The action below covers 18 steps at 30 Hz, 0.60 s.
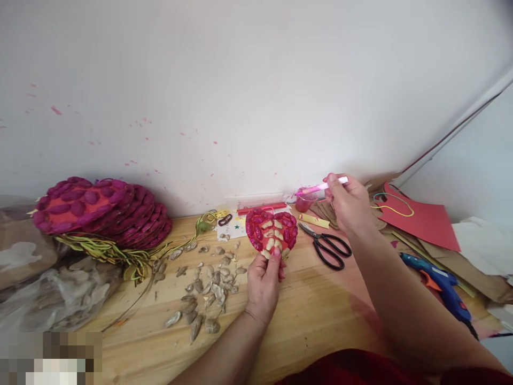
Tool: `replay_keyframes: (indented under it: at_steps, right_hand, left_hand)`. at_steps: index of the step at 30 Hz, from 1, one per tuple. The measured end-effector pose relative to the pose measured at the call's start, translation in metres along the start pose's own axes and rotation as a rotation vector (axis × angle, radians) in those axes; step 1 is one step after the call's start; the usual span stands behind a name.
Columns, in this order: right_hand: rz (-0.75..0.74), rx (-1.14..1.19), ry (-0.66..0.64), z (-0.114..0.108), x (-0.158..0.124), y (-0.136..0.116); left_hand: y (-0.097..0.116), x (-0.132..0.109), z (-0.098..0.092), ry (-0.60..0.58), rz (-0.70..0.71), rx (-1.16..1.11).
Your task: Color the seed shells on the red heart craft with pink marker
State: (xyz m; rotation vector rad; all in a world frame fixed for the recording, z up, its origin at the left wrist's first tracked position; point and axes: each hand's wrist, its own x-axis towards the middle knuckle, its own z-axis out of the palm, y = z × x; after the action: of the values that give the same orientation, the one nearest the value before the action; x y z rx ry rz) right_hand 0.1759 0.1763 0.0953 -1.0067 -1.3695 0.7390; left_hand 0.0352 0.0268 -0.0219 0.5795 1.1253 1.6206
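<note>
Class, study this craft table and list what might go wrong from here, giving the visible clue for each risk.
1. The brush in the right hand has a pink tip, so it might drip on the table; pink specks mark the wall.
2. The left hand grips the heart-shaped piece near its painted parts, so fingers could smudge any wet paint.
3. The cup stands near the brush; a knock might tip it.

Peanut shells (218, 293) lie left of the heart (273, 233), scissors (318, 238) right.
</note>
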Motion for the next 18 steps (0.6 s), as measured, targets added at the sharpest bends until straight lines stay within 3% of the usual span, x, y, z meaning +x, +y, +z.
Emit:
replay_keyframes:
  at_steps: [4,8,12,18]
  right_hand:
    - [-0.024,0.077,-0.152,0.014,-0.058,-0.027]
    - [-0.217,-0.061,-0.163,0.020,-0.094,-0.027]
    - [-0.488,-0.200,-0.175,0.019,-0.102,-0.018]
    - [-0.617,-0.302,-0.200,0.019,-0.104,-0.017]
  left_hand:
    - [-0.001,0.000,-0.001,-0.017,0.005,0.005]
    - [0.001,-0.002,0.000,-0.032,0.008,0.012]
    - [0.005,-0.003,0.001,-0.044,0.005,0.027]
    - [0.011,-0.005,0.002,-0.044,0.007,0.040]
